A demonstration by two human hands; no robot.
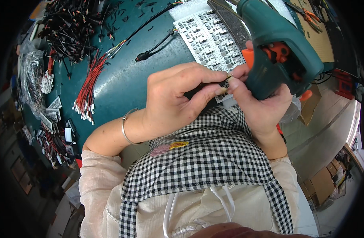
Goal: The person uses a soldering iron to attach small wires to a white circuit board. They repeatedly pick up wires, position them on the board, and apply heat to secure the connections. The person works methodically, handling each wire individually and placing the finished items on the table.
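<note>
My left hand (172, 99) is closed, thumb and index finger pinching a black cable (209, 85) whose far end my fingertips hide. My right hand (261, 107) meets it there, its thumb and index fingertip pressed together around the same small spot. A dark green pistol-shaped tool (269, 23) with orange parts, which looks like a glue gun, rests in the right hand, its body passing between the fingers. Just beyond the fingertips lies a white panel of circuit boards (208, 35) with rows of small components.
On the green tabletop (122, 75) lie a bundle of red wires (88, 87) with white connectors, a loose black cable (158, 45) and a heap of black cables (73, 27). Clear plastic bags (31, 83) sit at the left. Orange-handled pliers (310, 16) lie at far right.
</note>
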